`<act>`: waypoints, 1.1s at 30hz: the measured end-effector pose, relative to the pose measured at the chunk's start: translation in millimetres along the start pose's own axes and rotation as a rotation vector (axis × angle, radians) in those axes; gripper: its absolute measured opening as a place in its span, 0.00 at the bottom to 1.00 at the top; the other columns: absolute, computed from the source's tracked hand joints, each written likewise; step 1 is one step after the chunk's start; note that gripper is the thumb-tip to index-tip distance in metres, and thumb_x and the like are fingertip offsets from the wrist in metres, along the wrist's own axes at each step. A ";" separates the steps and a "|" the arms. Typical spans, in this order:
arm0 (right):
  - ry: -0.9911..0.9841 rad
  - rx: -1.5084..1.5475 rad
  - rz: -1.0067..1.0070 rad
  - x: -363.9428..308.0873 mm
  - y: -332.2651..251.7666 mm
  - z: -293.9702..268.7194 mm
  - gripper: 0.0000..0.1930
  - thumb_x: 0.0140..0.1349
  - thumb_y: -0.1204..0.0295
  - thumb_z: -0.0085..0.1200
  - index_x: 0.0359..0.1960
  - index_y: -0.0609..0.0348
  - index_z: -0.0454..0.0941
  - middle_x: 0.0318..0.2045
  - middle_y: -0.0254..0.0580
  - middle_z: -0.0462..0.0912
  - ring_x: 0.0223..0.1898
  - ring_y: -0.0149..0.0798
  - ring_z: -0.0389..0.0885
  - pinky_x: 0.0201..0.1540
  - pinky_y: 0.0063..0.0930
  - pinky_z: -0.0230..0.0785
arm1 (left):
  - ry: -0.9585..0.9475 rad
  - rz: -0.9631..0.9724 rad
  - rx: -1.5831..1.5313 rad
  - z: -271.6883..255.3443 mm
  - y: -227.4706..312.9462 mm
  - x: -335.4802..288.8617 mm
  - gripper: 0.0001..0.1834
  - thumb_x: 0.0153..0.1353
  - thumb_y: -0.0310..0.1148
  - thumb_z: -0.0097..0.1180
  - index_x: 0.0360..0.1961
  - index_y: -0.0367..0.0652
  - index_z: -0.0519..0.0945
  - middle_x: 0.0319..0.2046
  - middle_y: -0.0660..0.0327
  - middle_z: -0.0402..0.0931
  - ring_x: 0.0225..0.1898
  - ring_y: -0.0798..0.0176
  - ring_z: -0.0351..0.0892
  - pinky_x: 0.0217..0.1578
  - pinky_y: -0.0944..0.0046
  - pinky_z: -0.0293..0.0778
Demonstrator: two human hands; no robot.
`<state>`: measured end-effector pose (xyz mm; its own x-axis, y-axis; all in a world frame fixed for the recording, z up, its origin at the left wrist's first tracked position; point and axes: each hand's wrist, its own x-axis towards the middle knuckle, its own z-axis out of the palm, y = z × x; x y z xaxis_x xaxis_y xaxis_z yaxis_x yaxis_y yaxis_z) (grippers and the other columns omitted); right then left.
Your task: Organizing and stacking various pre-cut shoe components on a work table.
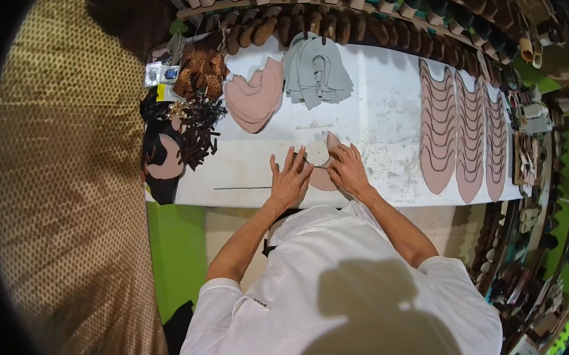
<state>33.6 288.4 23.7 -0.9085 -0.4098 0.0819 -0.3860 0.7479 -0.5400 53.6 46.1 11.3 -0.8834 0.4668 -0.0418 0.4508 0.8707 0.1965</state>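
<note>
While both hands press flat | left hand [289, 179], right hand [347, 168]: fingers spread on pink cut piece [325, 174] | bench [387, 111] | pink stack [255, 99], grey stack [314, 73] untouched.

Left hand [290, 177] flat, fingers spread, on white worktable [380, 111]. Right hand [348, 168] presses pink shoe-upper piece [325, 174] beside it. Behind: pink stack [256, 99], grey stack [314, 72]. To the right, 3 overlapping rows of pink pieces [467, 134]. Black straps [196, 134] lie left.
</note>
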 end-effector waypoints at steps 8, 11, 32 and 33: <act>-0.068 -0.001 -0.130 13.9 16.0 -6.4 0.08 0.62 0.68 0.60 0.33 0.58 0.87 0.59 0.43 0.77 0.70 0.49 0.66 0.78 0.60 0.44 | 0.019 -0.073 -0.054 -6.6 14.5 3.1 0.20 0.65 0.38 0.62 0.59 0.62 0.81 0.82 0.59 0.45 0.81 0.45 0.43 0.65 0.18 0.44; -0.073 0.023 -0.151 15.2 18.0 -8.1 0.07 0.61 0.68 0.60 0.32 0.57 0.87 0.58 0.42 0.78 0.69 0.47 0.67 0.78 0.60 0.44 | 0.078 -0.126 -0.084 -0.3 22.8 0.9 0.24 0.63 0.35 0.63 0.62 0.62 0.80 0.82 0.59 0.44 0.81 0.45 0.43 0.64 0.18 0.44; -0.140 -0.027 -0.298 37.5 35.6 -6.3 0.05 0.58 0.71 0.64 0.31 0.57 0.87 0.55 0.38 0.78 0.67 0.44 0.68 0.77 0.60 0.48 | 0.036 -0.255 -0.068 6.4 53.2 -0.3 0.30 0.58 0.34 0.65 0.63 0.67 0.80 0.82 0.56 0.43 0.81 0.44 0.41 0.65 0.16 0.43; -0.166 -0.039 -0.301 39.8 37.9 -5.6 0.05 0.57 0.70 0.65 0.32 0.57 0.88 0.56 0.39 0.79 0.68 0.46 0.68 0.77 0.60 0.48 | 0.036 -0.256 -0.070 4.5 53.8 1.4 0.30 0.58 0.34 0.65 0.63 0.67 0.80 0.82 0.56 0.43 0.81 0.44 0.41 0.65 0.16 0.43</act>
<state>-18.1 303.4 11.2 -0.7158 -0.6920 0.0938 -0.6416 0.5987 -0.4795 77.2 94.3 17.4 -0.9722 0.2254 -0.0638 0.2030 0.9465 0.2511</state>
